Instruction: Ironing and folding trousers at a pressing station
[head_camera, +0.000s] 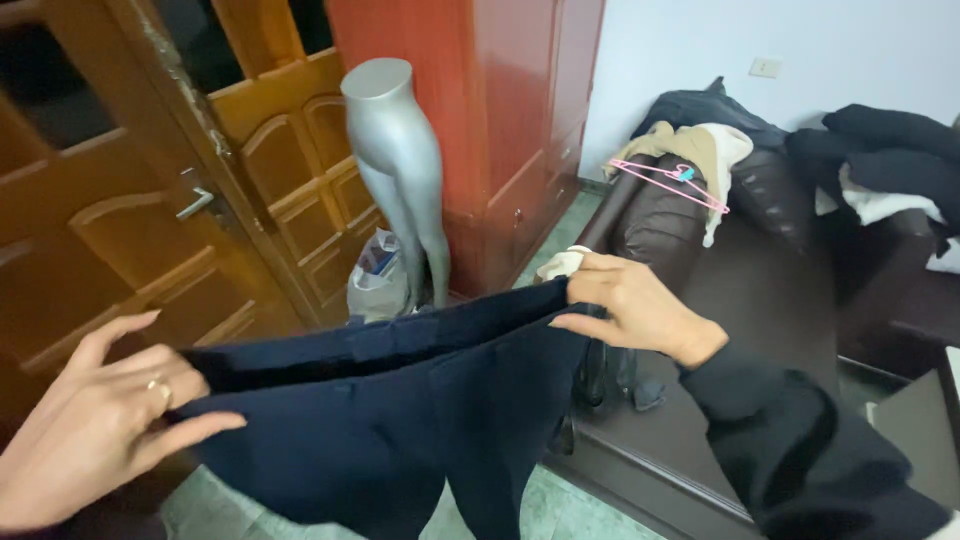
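Left hand (95, 425): grip closed on the near edge of the navy trousers (400, 420), thumb under the cloth, fingers spread above it; a ring shows on one finger. Right hand (630, 305): grip pinched shut on the far end of the same top edge, thumb and fingertips meeting on the fabric. A dark sleeve covers that arm to the wrist.

Trousers: held in the air between the two hands, top edge stretched roughly level, rest hanging down out of frame at the bottom. Not touching floor or furniture as far as can be seen.

Behind the trousers, centre: grey mannequin legs (400, 170), upright, standing on the tiled floor. At their foot, a plastic bag (375, 285), slumped, touching or just beside the legs; cannot tell which.

Left: wooden door (130, 200) with a metal lever handle. Behind the mannequin: reddish wardrobe (510, 130).

Right: dark brown sofa (740, 290), just beyond the right hand. On its backrest, a heap of clothes (700, 140), dark and beige, with a pink hanger (665, 180) lying across it. Further right, a second pile of dark and white garments (890, 170), near the first. White wall behind, with a switch plate.
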